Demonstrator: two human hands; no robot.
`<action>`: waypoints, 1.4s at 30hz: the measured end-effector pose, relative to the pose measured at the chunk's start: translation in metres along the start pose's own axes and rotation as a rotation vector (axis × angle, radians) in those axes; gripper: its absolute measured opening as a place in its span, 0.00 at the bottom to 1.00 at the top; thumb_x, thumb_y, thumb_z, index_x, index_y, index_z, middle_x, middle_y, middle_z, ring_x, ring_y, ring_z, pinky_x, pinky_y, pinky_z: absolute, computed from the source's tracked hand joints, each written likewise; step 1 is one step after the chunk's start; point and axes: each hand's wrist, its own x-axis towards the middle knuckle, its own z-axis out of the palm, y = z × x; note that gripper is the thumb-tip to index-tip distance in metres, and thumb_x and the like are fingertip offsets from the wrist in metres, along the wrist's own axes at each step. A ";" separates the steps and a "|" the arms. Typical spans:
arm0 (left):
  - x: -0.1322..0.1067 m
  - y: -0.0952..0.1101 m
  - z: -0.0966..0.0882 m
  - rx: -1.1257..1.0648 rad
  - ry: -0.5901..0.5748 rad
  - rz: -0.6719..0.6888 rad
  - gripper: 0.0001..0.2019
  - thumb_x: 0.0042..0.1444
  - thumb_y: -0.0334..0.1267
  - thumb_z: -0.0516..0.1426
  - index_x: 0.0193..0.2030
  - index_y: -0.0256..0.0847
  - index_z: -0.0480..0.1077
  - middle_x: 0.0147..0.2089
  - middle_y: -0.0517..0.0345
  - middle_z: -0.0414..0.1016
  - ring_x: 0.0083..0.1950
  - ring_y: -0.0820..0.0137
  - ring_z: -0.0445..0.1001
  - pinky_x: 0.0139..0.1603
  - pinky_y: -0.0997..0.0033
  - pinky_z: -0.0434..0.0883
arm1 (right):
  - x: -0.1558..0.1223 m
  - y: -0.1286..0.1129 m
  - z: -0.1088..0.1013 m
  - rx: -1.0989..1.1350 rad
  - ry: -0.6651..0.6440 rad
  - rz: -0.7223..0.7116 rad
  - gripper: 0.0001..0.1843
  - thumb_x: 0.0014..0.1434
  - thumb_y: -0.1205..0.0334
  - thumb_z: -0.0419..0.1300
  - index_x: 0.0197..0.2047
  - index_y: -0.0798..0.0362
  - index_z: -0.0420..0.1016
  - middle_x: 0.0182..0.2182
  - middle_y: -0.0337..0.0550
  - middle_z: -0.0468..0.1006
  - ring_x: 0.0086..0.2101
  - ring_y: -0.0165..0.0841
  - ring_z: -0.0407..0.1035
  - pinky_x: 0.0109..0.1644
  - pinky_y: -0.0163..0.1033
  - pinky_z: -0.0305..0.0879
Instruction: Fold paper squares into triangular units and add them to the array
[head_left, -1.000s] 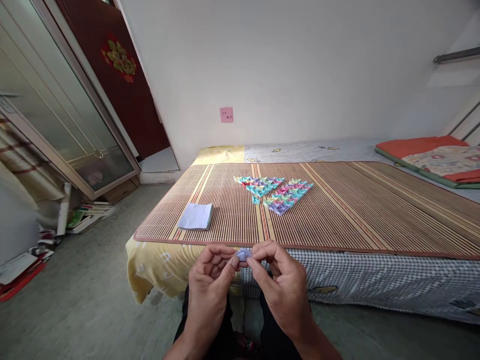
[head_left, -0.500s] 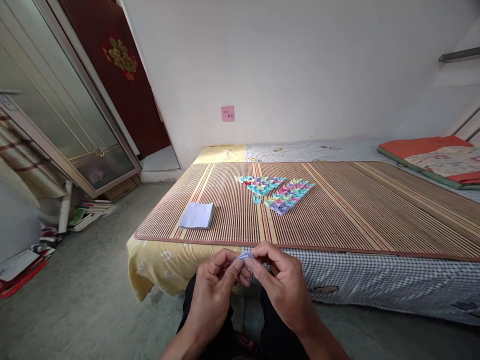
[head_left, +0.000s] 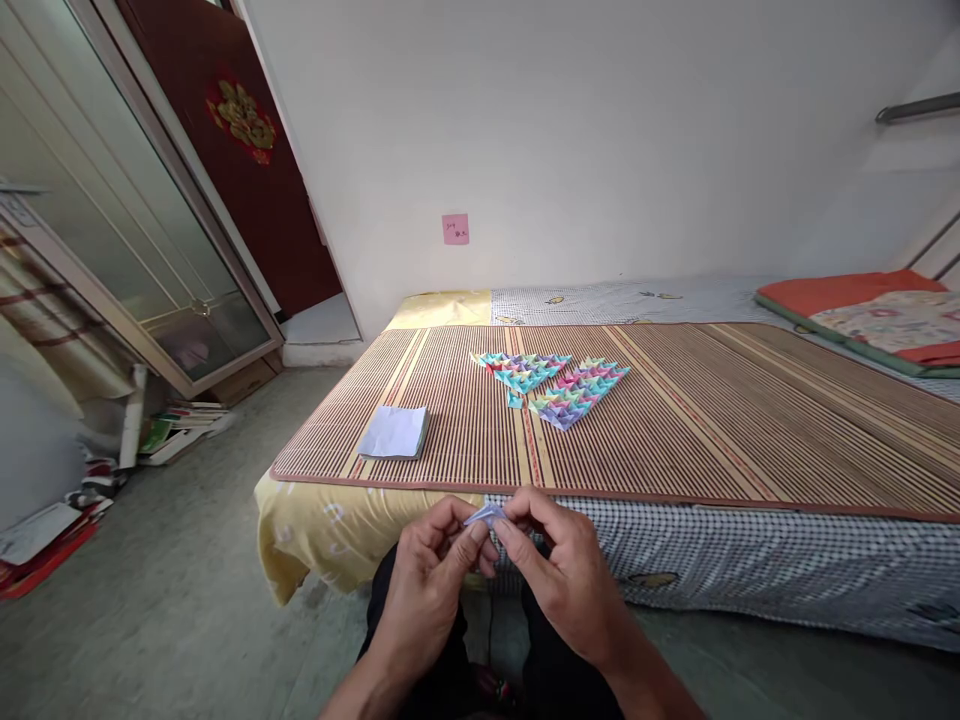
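Between my two hands is a small piece of folded lavender paper (head_left: 487, 514), held just in front of the bed's edge. My left hand (head_left: 435, 575) pinches its left side between thumb and fingers. On the right side, my right hand (head_left: 559, 565) grips it the same way. Beyond them on the mat lie two multicoloured clusters of folded paper pieces, a left cluster (head_left: 525, 371) and a right cluster (head_left: 577, 395). One small turquoise paper piece (head_left: 514, 399) rests close to them. A stack of pale square paper sheets (head_left: 394, 432) lies to the left.
A striped bamboo mat (head_left: 675, 420) covers the bed, over yellow and checked cloth. Folded orange and green bedding (head_left: 862, 310) lies at the right. A pink note (head_left: 455, 229) is on the wall. Books (head_left: 180, 430) sit on the floor at left.
The lavender paper has tilted slightly in my fingers, its left point now showing longer. Both hands keep nearly the same place; the things on the mat have not moved.
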 end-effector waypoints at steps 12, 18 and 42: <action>-0.005 -0.007 -0.001 0.072 0.016 0.041 0.16 0.67 0.49 0.62 0.33 0.39 0.74 0.28 0.60 0.74 0.29 0.72 0.71 0.32 0.74 0.69 | -0.004 -0.002 -0.007 -0.007 -0.106 0.005 0.15 0.73 0.58 0.56 0.33 0.51 0.71 0.28 0.36 0.72 0.29 0.30 0.66 0.34 0.35 0.61; -0.005 -0.014 0.002 0.072 0.049 0.042 0.17 0.66 0.51 0.62 0.34 0.39 0.73 0.28 0.61 0.71 0.29 0.72 0.68 0.32 0.74 0.68 | -0.009 0.002 -0.001 -0.129 -0.030 -0.045 0.16 0.73 0.60 0.55 0.30 0.50 0.64 0.25 0.33 0.66 0.26 0.29 0.61 0.31 0.35 0.56; 0.002 0.005 -0.018 0.073 0.027 0.074 0.11 0.61 0.46 0.68 0.43 0.41 0.79 0.40 0.55 0.79 0.40 0.68 0.75 0.42 0.71 0.73 | -0.007 0.006 -0.011 -0.255 -0.083 -0.088 0.09 0.74 0.66 0.54 0.40 0.50 0.72 0.31 0.37 0.73 0.31 0.32 0.70 0.35 0.35 0.64</action>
